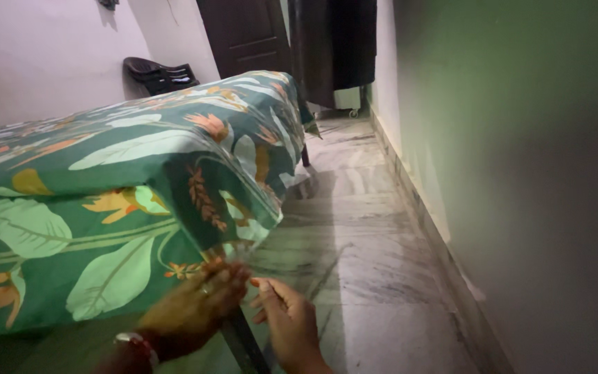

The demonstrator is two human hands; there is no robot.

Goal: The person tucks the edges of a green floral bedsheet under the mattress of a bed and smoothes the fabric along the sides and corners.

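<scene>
Two hands meet at the bed's near corner: left hand pinches the soft, light floral bedsheet hem; right hand, half-open, holds nothing.

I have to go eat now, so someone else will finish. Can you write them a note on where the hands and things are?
Left hand: fingers on the hanging corner of the green leafy sheet, by the bed leg.
Right hand: beside that corner, fingers curled; grip unclear.
Done: sheet lies over the bed top and drapes down the side.
Left: the bottom corner hangs loose, not tucked.
</scene>
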